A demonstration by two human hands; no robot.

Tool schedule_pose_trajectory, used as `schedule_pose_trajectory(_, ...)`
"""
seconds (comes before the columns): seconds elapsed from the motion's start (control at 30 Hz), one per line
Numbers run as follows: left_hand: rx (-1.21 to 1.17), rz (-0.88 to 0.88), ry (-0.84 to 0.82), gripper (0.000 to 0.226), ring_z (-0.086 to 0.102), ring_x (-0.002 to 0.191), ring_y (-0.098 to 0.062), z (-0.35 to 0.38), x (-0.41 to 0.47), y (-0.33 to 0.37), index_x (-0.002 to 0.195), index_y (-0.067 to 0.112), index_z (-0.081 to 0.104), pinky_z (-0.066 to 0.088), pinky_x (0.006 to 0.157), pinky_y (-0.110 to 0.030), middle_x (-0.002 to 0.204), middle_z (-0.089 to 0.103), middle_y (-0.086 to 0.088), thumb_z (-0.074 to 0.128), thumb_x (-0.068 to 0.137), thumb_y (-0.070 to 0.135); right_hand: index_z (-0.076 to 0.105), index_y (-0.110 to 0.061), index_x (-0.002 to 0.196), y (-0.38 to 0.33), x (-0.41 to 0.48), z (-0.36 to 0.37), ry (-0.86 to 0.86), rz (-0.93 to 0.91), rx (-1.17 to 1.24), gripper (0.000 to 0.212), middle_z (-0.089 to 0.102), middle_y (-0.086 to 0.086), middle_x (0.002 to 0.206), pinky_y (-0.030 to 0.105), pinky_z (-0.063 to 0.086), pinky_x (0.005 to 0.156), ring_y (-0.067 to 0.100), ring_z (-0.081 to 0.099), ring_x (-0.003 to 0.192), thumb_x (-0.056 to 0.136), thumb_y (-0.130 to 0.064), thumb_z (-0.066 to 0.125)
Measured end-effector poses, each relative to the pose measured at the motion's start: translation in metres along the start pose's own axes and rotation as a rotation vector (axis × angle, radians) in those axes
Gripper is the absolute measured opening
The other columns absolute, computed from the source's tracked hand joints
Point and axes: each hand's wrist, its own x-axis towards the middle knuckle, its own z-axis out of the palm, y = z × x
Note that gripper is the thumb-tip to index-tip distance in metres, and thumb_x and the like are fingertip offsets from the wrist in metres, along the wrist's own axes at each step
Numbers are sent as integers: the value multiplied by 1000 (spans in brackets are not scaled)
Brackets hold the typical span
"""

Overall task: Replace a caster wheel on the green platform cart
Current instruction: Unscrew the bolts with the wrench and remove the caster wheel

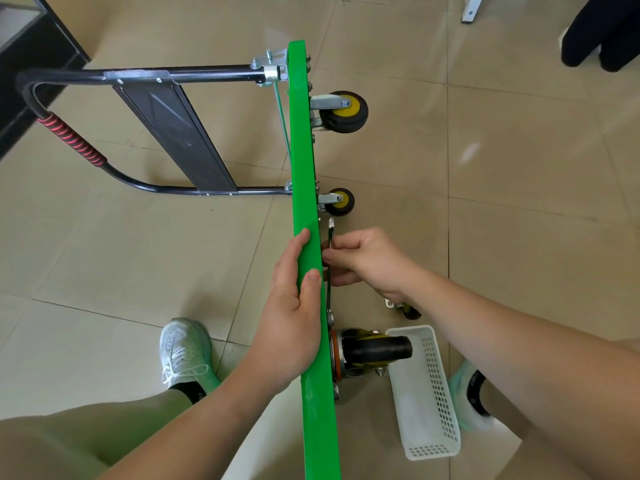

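The green platform cart (304, 168) stands on edge, its handle (69, 136) out toward 9 o'clock. The left hand (291, 306) grips the upper edge, fingers together. The right hand (367, 261) pinches a wrench (330, 230) against the underside. At 4 o'clock its wrist half hides a loose caster (408, 310); a white basket (429, 393) lies at 5 o'clock.

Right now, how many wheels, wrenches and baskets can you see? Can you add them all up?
Wheels on the green cart: 3
Loose wheel on the floor: 1
Wrench: 1
White basket: 1
Total: 6
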Motion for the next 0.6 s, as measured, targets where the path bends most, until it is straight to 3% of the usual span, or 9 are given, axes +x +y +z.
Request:
schedule_pose_trajectory(0.1,-9,-2,6,51,42,126,26,1,0,-1,155,43,31,33,94,5,159,39,15,39,112,17,75,-14,103,-2,-6,0,3,-5,19,13,79,1,93,27,61,71,13,76,82,94,-7,68)
schedule_pose_trajectory(0.27,1,-18,-3,52,38,137,18,0,1,-3,157,45,29,29,103,4,160,38,17,39,112,21,71,-16,109,4,-13,1,25,-20,66,23,79,1,96,31,62,81,14,75,90,93,-1,68)
schedule_pose_trajectory(0.4,-6,-25,-4,52,47,126,20,-1,0,-5,159,42,30,35,91,5,157,42,15,39,112,21,71,-23,103,8,-20,4,49,-50,95,25,80,-2,92,25,60,75,12,75,85,95,0,66)
schedule_pose_trajectory(0.6,-20,-35,-14,52,50,127,13,-2,0,-4,159,45,30,40,98,-2,157,44,15,39,113,24,71,-24,100,4,-32,5,45,-90,115,26,80,-5,89,20,58,71,9,75,84,94,1,67)
